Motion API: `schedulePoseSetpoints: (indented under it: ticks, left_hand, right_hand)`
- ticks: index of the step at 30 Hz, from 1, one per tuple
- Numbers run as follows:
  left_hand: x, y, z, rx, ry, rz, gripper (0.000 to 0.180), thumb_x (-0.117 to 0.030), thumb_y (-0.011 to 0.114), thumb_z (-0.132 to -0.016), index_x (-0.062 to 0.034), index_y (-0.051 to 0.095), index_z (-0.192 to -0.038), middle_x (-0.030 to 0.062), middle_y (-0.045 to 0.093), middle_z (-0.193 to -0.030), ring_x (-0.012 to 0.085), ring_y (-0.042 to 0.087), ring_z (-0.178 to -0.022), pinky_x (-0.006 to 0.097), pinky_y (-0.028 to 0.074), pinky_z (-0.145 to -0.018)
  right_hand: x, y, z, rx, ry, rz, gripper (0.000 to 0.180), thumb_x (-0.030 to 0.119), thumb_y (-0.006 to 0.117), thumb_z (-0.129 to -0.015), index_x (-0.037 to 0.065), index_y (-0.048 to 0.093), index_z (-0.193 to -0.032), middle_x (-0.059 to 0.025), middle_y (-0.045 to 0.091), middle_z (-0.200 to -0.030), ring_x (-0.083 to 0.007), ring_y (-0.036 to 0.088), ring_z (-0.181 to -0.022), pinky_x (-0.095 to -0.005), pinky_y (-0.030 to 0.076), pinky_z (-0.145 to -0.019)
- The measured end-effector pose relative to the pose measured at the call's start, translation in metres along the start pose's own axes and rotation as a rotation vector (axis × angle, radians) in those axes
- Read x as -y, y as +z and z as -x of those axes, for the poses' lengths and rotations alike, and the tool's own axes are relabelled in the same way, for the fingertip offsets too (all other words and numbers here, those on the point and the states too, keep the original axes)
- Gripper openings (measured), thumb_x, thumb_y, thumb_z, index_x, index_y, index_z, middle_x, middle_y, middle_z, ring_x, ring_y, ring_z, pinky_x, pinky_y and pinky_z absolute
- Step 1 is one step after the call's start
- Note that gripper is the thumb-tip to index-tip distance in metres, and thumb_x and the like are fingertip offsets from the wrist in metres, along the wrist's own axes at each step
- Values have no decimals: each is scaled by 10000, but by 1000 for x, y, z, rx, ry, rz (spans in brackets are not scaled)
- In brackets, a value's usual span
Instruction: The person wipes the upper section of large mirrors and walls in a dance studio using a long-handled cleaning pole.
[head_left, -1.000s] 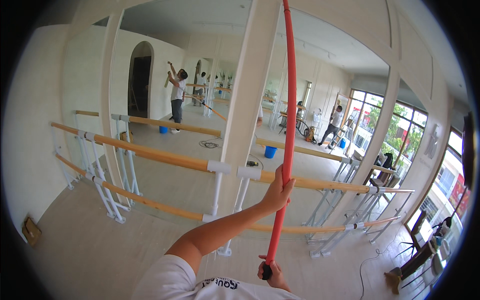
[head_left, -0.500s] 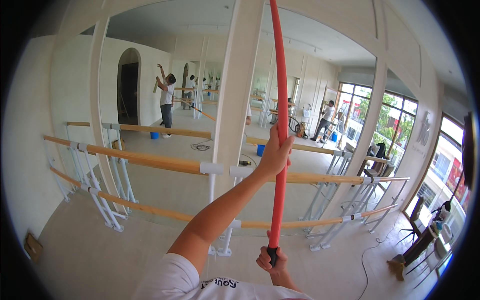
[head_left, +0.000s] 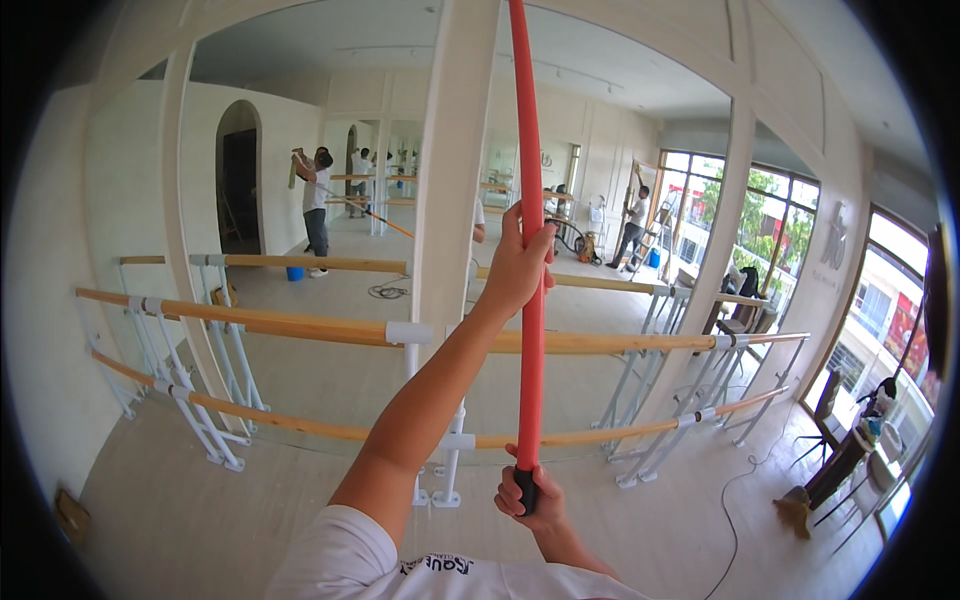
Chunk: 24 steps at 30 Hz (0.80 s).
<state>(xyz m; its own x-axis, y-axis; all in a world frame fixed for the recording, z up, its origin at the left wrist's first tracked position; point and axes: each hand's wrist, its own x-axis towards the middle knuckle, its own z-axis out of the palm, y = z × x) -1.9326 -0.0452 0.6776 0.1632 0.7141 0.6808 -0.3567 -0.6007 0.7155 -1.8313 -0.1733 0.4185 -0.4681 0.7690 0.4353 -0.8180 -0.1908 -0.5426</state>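
A long red pole [head_left: 531, 150] stands almost upright in front of me and runs out of the top of the picture, so its upper end is hidden. My left hand [head_left: 520, 265] is wrapped round the shaft about halfway up the view, with the arm stretched forward. Lower down, close to my body, my right hand [head_left: 530, 495] grips the pole's black end [head_left: 524, 484]. Behind the pole rise tall wall mirrors [head_left: 600, 130] split by a cream pillar [head_left: 459, 150].
Wooden ballet barres [head_left: 270, 322] on white metal stands run across in front of the mirrors. At right are chairs, a table and a broom [head_left: 793, 513]. A cable [head_left: 735, 520] lies on the floor [head_left: 640, 540]. The mirrors reflect people working and a ladder.
Both hands and the pole have shifted a little left and up in the view. The whole scene has slid slightly left too. A reflected person at left has lowered a raised arm.
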Motion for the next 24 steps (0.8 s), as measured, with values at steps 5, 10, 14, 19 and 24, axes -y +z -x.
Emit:
schedulePoseSetpoints:
  ticks: [5, 10, 14, 19, 24]
  left_hand:
    - [39, 2, 59, -18, -42, 13, 539, -204, 474, -919, -84, 186, -1359, 31, 488, -691, 102, 455, -416, 244, 413, -393]
    - [67, 16, 89, 14, -48, -41, 494, -183, 443, -932, -119, 204, -1359, 39, 476, -698, 102, 465, -434, 250, 433, -412]
    - [17, 10, 10, -5, -14, -125, 532, -216, 485, -918, -103, 210, -1360, 48, 494, -716, 112, 529, -534, 263, 460, -436]
    - [-45, 10, -57, -168, 267, -445, 582, -206, 510, -901, -110, 185, -1374, 105, 571, -803, 186, 599, -610, 323, 489, -522]
    - [5, 15, 15, -4, 228, -403, 731, -188, 498, -899, -151, 10, -1441, 138, 616, -865, 256, 613, -622, 350, 486, -570]
  right_hand:
    - [-32, -33, 46, -37, 51, -68, 564, 330, 577, -858, 85, 398, -1334, -88, 493, -697, -156, 419, -498, -298, 337, -509]
    - [-44, -54, 89, -122, 54, -90, 584, 321, 612, -832, 101, 412, -1334, -96, 496, -667, -168, 424, -495, -303, 331, -503]
    - [5, -18, 17, -64, -32, 8, 590, 332, 564, -873, 111, 330, -1368, -102, 509, -686, -168, 448, -474, -302, 362, -481]
    - [51, 62, -41, -28, -133, 201, 541, 340, 503, -914, 138, 287, -1368, -111, 515, -745, -170, 455, -477, -297, 379, -474]
    - [27, 24, -9, -12, -67, 197, 617, 382, 526, -891, 189, 252, -1409, -80, 499, -731, -158, 447, -479, -301, 376, -491]
